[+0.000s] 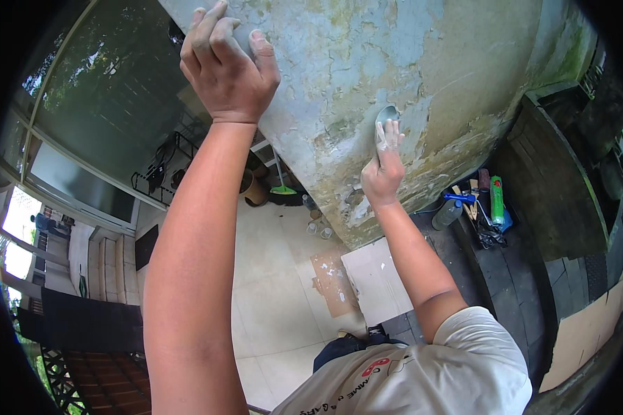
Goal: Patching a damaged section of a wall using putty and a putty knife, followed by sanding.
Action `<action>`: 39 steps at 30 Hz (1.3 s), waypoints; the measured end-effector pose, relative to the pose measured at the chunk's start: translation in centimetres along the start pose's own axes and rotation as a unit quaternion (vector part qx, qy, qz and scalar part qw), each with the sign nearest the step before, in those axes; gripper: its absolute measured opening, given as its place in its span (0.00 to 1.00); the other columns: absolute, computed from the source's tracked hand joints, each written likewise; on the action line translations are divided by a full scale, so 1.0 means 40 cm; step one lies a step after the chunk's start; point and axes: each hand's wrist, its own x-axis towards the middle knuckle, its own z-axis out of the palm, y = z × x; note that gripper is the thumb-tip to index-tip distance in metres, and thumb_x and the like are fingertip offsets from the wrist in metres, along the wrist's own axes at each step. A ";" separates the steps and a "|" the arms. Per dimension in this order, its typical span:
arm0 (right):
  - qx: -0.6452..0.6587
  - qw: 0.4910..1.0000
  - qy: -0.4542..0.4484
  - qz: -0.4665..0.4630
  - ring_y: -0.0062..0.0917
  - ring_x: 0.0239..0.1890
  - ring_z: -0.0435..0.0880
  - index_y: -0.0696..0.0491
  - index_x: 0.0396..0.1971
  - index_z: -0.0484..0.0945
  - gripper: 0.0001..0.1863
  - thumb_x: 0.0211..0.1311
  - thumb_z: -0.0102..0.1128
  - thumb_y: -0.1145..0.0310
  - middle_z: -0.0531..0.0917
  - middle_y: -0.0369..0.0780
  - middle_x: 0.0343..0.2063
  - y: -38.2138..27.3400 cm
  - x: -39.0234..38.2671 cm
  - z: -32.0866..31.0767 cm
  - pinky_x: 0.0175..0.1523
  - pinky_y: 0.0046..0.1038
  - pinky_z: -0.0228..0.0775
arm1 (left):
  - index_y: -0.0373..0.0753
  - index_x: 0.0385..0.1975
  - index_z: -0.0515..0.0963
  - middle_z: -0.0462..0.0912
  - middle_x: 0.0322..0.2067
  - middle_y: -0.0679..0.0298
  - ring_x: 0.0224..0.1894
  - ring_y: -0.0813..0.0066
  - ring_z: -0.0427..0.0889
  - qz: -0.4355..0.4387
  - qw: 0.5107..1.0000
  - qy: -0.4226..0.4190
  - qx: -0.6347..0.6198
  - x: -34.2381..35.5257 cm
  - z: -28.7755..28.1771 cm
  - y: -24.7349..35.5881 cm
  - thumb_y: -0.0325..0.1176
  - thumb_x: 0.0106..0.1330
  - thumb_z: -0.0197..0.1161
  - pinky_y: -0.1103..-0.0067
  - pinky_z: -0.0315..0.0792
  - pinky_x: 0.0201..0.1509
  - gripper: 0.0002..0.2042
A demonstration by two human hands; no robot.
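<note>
A peeling, pale blue wall (pixel 325 76) with flaking paint and bare yellowish patches rises before me. At its upper left edge, my left hand (pixel 230 76) rests with fingers spread and slightly bent, holding nothing. Lower and to the right, my right hand (pixel 384 169) is against the wall, its fingers dusted white. Those fingers press a small, thin grey piece with a rounded edge (pixel 387 114) to the surface; its exact kind is unclear, and the hand covers its lower part.
Cardboard sheets (pixel 377 280) lie at the wall's foot. To the right are a clear bottle (pixel 447 214), a green tube (pixel 497 200) and a blue-handled tool (pixel 459 198) among other tools. Plastic cups (pixel 325 233) and a green broom (pixel 282 189) stand left of the wall corner.
</note>
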 end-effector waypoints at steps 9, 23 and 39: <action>-0.063 0.998 0.021 0.015 0.50 0.69 0.60 0.56 0.58 0.75 0.35 0.44 0.44 0.89 0.70 0.52 0.62 -0.051 0.004 0.052 0.73 0.51 0.43 | 0.42 0.44 0.66 0.71 0.55 0.62 0.62 0.59 0.66 -0.021 1.000 -0.014 0.016 -0.006 0.002 0.002 0.35 0.60 0.59 0.67 0.56 0.65 0.15; -0.018 0.998 -0.020 -0.064 0.49 0.66 0.67 0.52 0.53 0.80 0.35 0.39 0.48 0.90 0.77 0.48 0.56 -0.076 0.026 0.035 0.72 0.49 0.51 | 0.42 0.45 0.66 0.71 0.56 0.63 0.62 0.59 0.66 0.000 1.000 -0.005 0.011 0.004 0.002 0.006 0.36 0.60 0.59 0.67 0.56 0.66 0.15; 0.006 0.995 0.026 0.092 0.44 0.37 0.83 0.56 0.42 0.77 0.09 0.66 0.49 0.73 0.82 0.47 0.35 0.039 0.189 -0.092 0.44 0.37 0.73 | 0.43 0.43 0.67 0.71 0.55 0.64 0.62 0.60 0.66 -0.010 1.000 -0.004 0.011 -0.003 0.002 0.001 0.37 0.60 0.59 0.67 0.57 0.65 0.14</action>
